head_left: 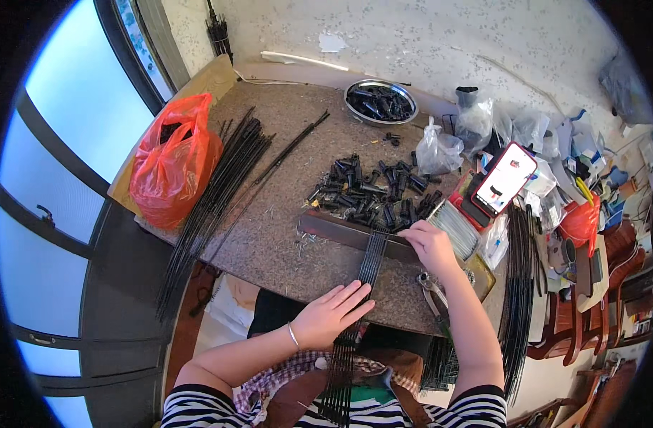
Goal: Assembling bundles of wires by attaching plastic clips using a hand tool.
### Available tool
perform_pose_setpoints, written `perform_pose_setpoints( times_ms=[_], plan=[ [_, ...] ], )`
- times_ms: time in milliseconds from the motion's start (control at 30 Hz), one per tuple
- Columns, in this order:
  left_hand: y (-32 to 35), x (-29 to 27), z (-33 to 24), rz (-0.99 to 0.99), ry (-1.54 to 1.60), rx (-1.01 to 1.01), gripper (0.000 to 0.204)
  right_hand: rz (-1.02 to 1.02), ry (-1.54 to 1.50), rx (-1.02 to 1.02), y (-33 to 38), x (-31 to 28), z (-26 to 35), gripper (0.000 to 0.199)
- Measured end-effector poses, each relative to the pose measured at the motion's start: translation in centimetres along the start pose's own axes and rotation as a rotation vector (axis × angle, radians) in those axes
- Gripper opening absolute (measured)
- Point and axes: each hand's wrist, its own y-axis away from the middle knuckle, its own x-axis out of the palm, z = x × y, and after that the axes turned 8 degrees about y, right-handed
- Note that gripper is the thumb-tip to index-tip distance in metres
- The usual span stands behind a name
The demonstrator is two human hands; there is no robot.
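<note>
A row of thin black rods [373,258] runs from my lap over the table edge. Their far ends rest on a long dark brown bar [333,230]. My left hand [332,314] lies on the rods with its fingers stretched out, at the table's front edge. Just right of the rods' far ends, my right hand [430,246] is closed in a pinch over the bar; what is between its fingertips is too small to make out. Beyond the bar lies a heap of short black cylindrical parts [373,189]. Metal pliers [433,294] rest below my right hand.
A metal bowl [351,113] of black parts stands at the back. To the left are a red plastic bag [173,167] and a bundle of long black rods [223,178]. A lit phone [505,178] leans at right, near clear bags [440,148] and more rods [517,299].
</note>
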Motion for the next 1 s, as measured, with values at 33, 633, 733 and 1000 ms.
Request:
perform_pose_setpoints(
  times_ms=[33,633,733,1000],
  plan=[
    [-0.1,0.0,0.0,0.003,-0.016,-0.004,0.064,0.022,-0.034,-0.021,-0.1,-0.2,-0.2,0.011],
    [0.4,-0.5,-2.5,-0.011,-0.040,0.013,0.054,-0.043,0.307,0.359,3.2,-6.1,-1.8,0.013],
    [0.4,-0.2,-2.5,0.065,-0.098,0.034,0.056,-0.042,0.333,0.281,3.9,-5.6,-2.2,0.011],
    [0.6,0.8,-2.4,-0.008,0.040,-0.031,0.054,-0.156,0.468,0.289,2.5,-3.5,-0.7,0.008]
  ],
)
